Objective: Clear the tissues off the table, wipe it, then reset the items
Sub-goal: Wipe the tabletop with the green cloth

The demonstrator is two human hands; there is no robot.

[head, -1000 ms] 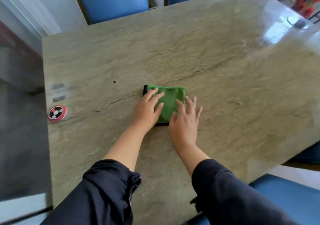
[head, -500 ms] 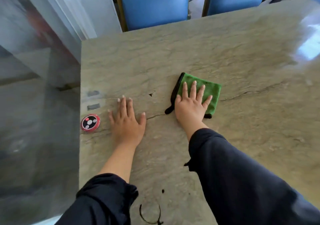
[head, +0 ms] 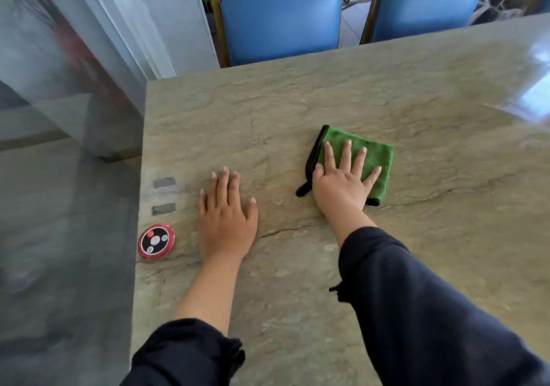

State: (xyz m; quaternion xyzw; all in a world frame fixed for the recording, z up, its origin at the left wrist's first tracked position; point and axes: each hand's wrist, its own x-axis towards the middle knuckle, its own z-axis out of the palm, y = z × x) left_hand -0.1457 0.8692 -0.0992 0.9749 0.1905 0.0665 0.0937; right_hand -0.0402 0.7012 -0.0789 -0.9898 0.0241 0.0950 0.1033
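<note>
Fingers (head: 345, 155) flat atop green cloth (head: 375, 159).

Two blue chairs (head: 279, 19) beyond the far edge

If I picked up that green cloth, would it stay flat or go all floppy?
Probably floppy: the green cloth is soft, fuzzy fabric folded into layers, so it would likely droop and unfold. It looks light. Under the right hand it should slide easily on the glossy table.
</note>
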